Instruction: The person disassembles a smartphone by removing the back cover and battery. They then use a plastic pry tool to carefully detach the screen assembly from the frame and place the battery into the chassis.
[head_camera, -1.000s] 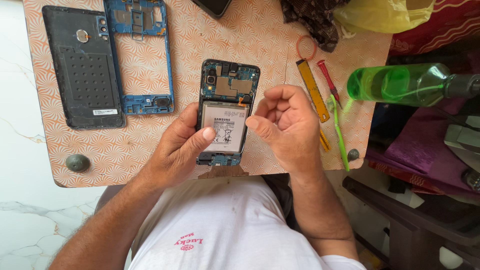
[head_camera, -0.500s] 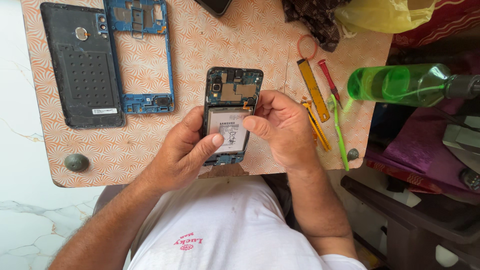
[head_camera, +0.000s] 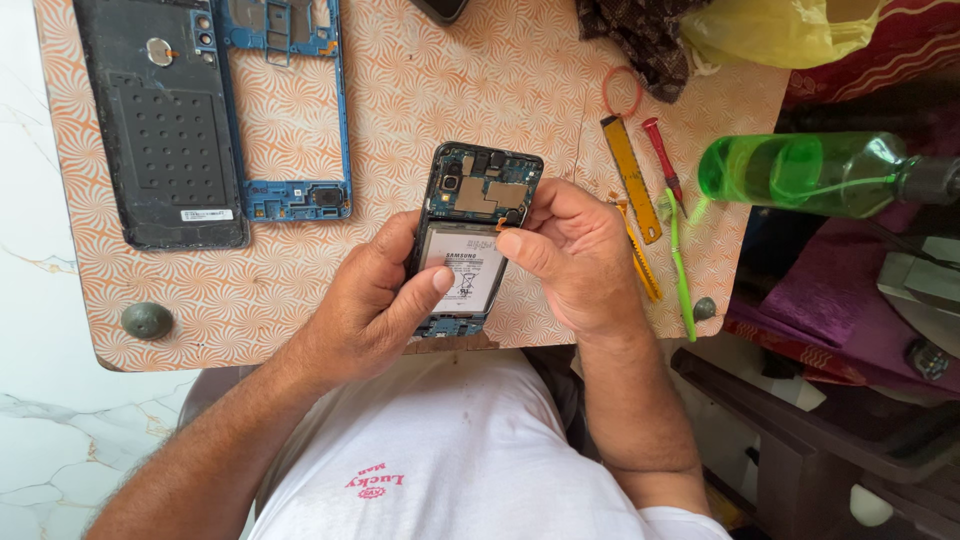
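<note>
An opened phone (head_camera: 482, 190) with its circuit board and white battery (head_camera: 466, 278) exposed is held over the patterned table (head_camera: 440, 90). My left hand (head_camera: 365, 315) grips the phone's lower left side, its thumb resting on the battery. My right hand (head_camera: 572, 258) holds the right edge, thumb and forefinger pinched at the top right corner of the battery, beside the board.
A black back cover (head_camera: 160, 130) and a blue mid-frame (head_camera: 290, 110) lie at the table's left. Right of the phone lie a yellow tool (head_camera: 630, 180), a red screwdriver (head_camera: 662, 155), a green tool (head_camera: 680, 270) and a red rubber band (head_camera: 620, 92). A green bottle (head_camera: 800, 172) lies off the right edge.
Both hands and the phone have shifted slightly up the table. My right fingers moved from the battery's side to its top right corner.
</note>
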